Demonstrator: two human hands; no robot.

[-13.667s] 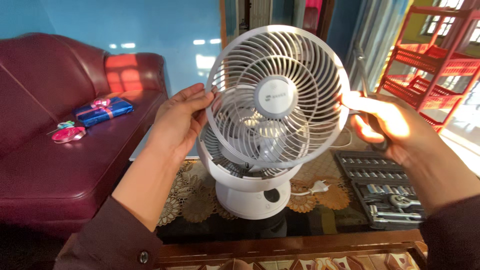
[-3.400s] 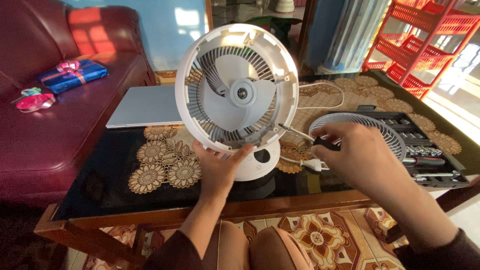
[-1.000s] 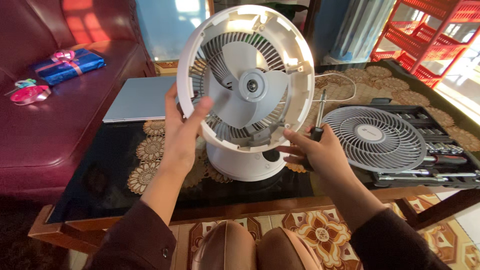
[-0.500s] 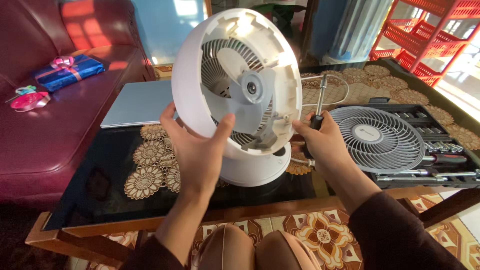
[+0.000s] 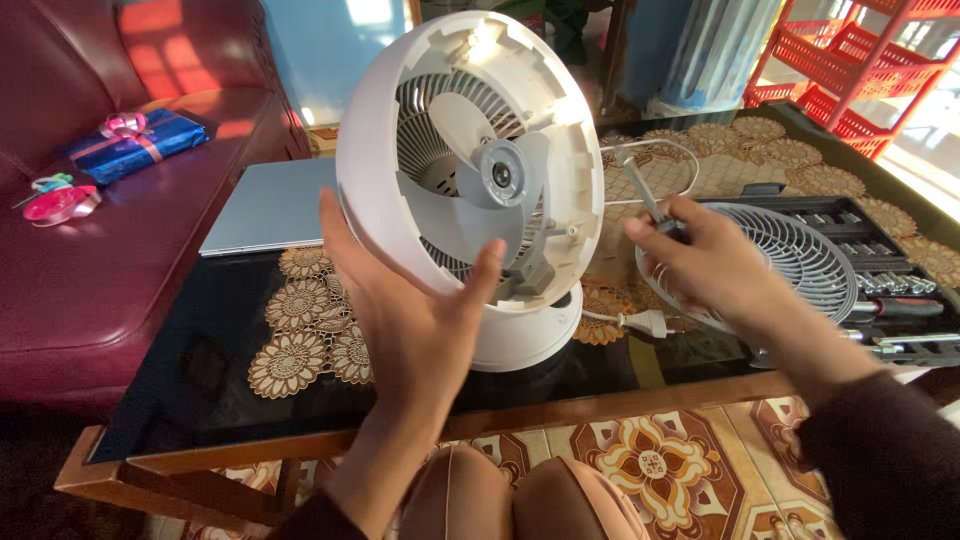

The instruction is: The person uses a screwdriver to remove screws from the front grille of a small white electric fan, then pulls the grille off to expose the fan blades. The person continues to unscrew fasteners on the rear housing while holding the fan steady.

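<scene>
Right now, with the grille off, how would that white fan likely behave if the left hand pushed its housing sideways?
The fan looks top-heavy: a wide round housing on a much smaller base, so it may tip rather than slide. The left hand cups the housing, which probably steadies it. Its shell looks like stiff, thin plastic, likely light for its size. The bare blades could flex if pressed.

A closed grey laptop [image 5: 268,205] lies on the bench [image 5: 230,385] near the cream lace doilies [image 5: 300,335]. On the maroon sofa [image 5: 130,260] rest a blue wrapped gift [image 5: 140,143] and a pink ribbon roll [image 5: 58,203]. A red plastic rack [image 5: 850,75] stands behind.
</scene>
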